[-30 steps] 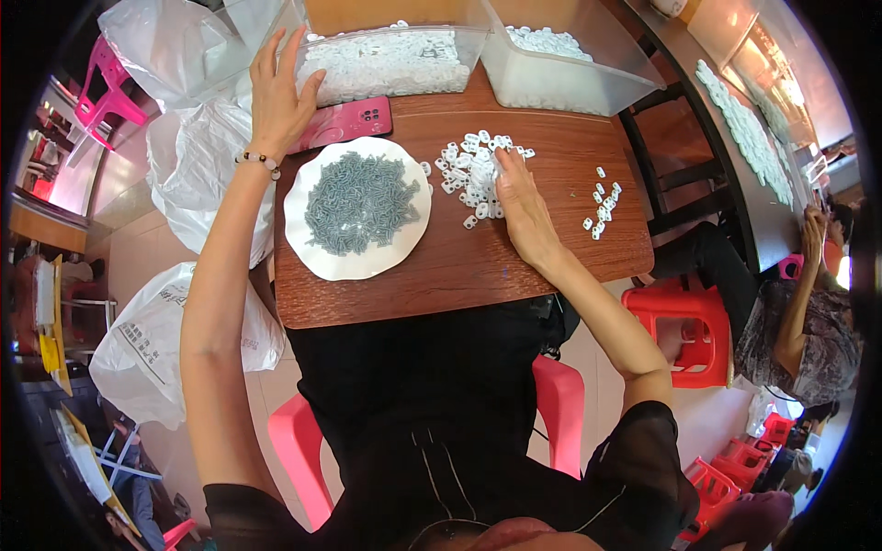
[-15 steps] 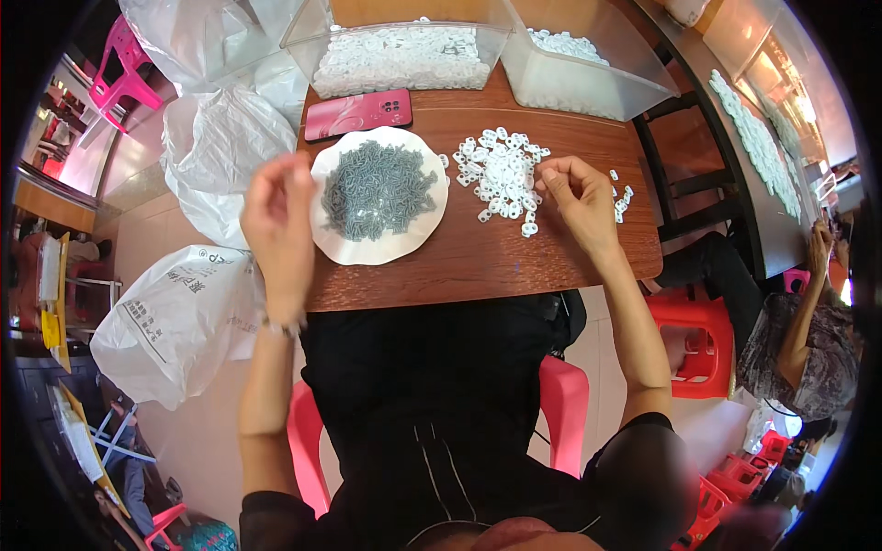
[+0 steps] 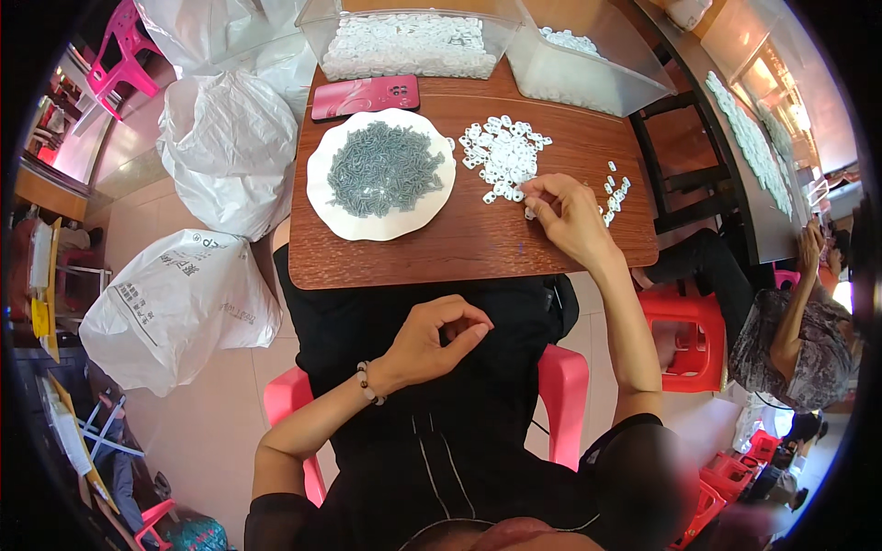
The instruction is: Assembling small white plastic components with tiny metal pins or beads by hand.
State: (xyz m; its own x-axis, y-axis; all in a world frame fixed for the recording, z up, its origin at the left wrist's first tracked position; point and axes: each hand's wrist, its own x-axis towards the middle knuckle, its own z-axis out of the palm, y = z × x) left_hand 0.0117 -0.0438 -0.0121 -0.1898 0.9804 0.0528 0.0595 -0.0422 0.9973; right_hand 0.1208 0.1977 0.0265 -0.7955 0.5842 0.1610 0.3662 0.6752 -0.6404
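Observation:
My right hand (image 3: 571,219) is at the near edge of a loose pile of small white plastic pieces (image 3: 503,154) with two holes each. Its thumb and forefinger are bent together, touching pieces there; whether one is between the fingertips is hidden. Over my lap, just off the table's near edge, my left hand (image 3: 430,342) is curled with thumb and fingertips pressed together. Anything in that pinch is too small to make out. A white wavy-rimmed plate (image 3: 323,208) to the left of the pile carries a heap of small grey screw-like pieces (image 3: 386,170).
A pink phone (image 3: 366,97) lies behind the plate. Two clear bins of white pieces, one at the back (image 3: 409,69) and one at back right (image 3: 588,87), line the brown table (image 3: 413,264). Stray white pieces (image 3: 614,195) lie right. White sacks (image 3: 184,303) stand left; a person sits far right.
My left hand has moved from beside the plate, down and right, to over my lap. My right hand has shifted slightly nearer, to the pile's near edge.

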